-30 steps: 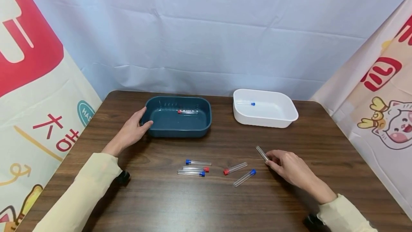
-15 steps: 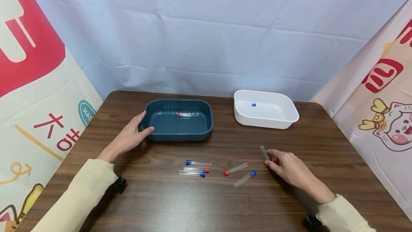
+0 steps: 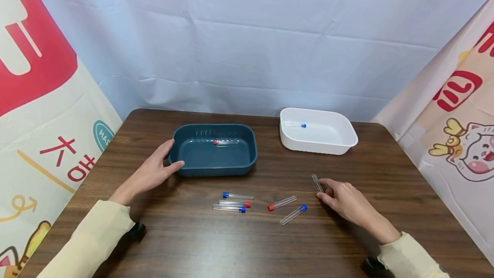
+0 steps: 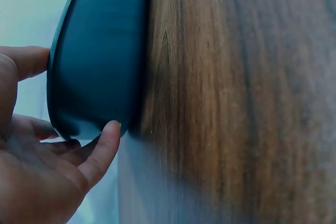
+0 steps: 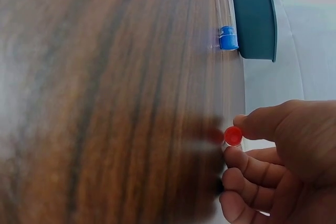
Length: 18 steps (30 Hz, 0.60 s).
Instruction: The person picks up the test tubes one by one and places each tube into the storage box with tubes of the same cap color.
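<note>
My left hand (image 3: 152, 168) grips the left end of a dark teal plastic basin (image 3: 216, 170), thumb at the near corner and fingers along its outer side. In the left wrist view, the fingertips press the basin's wall (image 4: 100, 61). Inside the basin lies a red-capped test tube (image 3: 225, 142). My right hand (image 3: 349, 200) pinches another clear test tube (image 3: 317, 182) low over the table at the right; its red cap (image 5: 233, 136) shows between thumb and forefinger in the right wrist view. Nearest to that hand lies a blue-capped tube (image 3: 294, 215), beside a red-capped tube (image 3: 282, 203).
At the back right stands a white basin (image 3: 318, 145) with a blue-capped tube (image 3: 296, 125) in it. Two blue-capped tubes and a red-capped tube (image 3: 234, 203) lie together on the brown wooden table (image 3: 247, 248). A pale curtain (image 3: 247, 46) hangs behind the table.
The teal basin has slid toward me with my left hand, which has drawn back along with it. The tube in my right hand has turned slightly and shifted a little right.
</note>
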Each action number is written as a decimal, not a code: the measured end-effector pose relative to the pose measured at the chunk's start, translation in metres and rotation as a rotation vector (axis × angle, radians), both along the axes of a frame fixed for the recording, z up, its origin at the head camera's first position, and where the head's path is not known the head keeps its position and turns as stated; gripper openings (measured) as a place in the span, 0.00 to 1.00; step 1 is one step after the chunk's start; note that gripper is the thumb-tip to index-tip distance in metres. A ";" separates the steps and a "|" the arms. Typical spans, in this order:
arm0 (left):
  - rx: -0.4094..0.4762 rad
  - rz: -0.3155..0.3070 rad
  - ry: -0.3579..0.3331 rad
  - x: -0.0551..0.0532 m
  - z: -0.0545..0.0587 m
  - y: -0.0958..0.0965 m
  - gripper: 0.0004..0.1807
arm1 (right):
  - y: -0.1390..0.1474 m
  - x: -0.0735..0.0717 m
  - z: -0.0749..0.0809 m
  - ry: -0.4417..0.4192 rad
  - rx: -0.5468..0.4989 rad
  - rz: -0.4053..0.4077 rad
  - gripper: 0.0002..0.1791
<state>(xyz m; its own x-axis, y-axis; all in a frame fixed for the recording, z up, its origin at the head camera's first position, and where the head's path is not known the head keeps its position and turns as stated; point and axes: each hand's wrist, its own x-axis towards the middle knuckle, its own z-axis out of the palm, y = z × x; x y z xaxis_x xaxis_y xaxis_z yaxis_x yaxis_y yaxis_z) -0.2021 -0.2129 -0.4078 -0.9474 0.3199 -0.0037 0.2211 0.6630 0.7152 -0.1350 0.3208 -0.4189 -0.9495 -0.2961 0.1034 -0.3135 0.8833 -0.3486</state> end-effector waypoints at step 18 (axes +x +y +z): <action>-0.002 -0.017 -0.020 0.019 0.004 0.001 0.53 | -0.001 0.000 0.001 -0.024 -0.042 0.004 0.21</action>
<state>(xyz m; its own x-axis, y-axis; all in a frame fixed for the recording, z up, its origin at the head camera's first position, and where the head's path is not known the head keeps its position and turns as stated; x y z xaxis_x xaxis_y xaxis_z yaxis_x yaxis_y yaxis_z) -0.1830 -0.2117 -0.4038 -0.9415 0.3361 -0.0232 0.2181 0.6604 0.7185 -0.1346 0.3195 -0.4178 -0.9505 -0.2963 0.0933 -0.3085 0.8663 -0.3929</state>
